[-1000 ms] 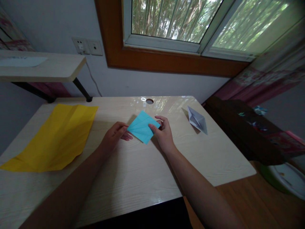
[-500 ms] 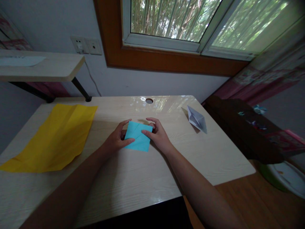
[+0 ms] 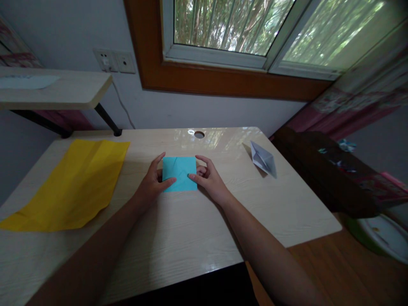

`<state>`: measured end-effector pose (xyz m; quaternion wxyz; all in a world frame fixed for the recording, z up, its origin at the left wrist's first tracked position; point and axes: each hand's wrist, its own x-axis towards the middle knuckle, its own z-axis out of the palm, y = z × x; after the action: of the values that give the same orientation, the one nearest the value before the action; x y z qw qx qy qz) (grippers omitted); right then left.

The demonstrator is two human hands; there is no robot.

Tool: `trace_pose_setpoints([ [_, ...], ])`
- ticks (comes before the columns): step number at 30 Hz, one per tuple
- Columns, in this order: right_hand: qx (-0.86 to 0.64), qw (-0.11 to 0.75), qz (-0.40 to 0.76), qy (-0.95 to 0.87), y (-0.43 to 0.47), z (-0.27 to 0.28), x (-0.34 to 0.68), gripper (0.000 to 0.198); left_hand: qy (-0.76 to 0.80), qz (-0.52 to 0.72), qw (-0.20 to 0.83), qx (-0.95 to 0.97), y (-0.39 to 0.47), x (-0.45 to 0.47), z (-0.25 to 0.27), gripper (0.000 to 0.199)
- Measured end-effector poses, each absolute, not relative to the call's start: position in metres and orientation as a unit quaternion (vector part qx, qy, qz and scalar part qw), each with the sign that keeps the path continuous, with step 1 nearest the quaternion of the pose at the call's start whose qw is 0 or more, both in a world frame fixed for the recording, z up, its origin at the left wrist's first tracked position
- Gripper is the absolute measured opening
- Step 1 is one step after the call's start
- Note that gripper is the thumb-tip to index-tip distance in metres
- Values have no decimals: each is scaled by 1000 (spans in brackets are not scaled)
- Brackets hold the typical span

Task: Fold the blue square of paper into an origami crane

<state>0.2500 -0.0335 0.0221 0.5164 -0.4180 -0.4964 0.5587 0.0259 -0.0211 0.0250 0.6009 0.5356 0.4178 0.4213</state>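
Observation:
A folded light-blue paper (image 3: 180, 165), near-square with crease lines across its face, is held over the middle of the desk. My left hand (image 3: 156, 178) grips its left edge, thumb on the front and the other fingers behind. At the opposite edge my right hand (image 3: 208, 176) pinches it the same way, thumb lying on the face and index finger raised beside the upper corner. The fingers behind the paper are partly hidden.
A large yellow paper sheet (image 3: 76, 182) lies on the left of the desk (image 3: 191, 238). A folded white paper shape (image 3: 263, 158) stands at the right. Behind are a raised shelf (image 3: 63, 91), a cable hole (image 3: 199, 134) and a window (image 3: 223, 29).
The light-blue paper has turned from a tilt to nearly square with me and shifted slightly left. My left hand has moved a little left with it; both hands keep hold.

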Motion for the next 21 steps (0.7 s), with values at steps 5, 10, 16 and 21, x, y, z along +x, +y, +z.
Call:
trace_pose_setpoints([
  [5, -417, 523, 554, -496, -32, 20, 251, 68, 403, 417, 591, 561, -21, 27, 18, 111],
  [10, -417, 513, 547, -514, -33, 19, 251, 60, 393, 429, 573, 578, -21, 26, 14, 120],
  [16, -403, 477, 554, -551, -34, 14, 252, 54, 428, 432, 507, 611, -19, 22, 17, 115],
  [21, -404, 469, 556, -554, -34, 12, 251, 53, 448, 421, 448, 649, -20, 20, 17, 90],
])
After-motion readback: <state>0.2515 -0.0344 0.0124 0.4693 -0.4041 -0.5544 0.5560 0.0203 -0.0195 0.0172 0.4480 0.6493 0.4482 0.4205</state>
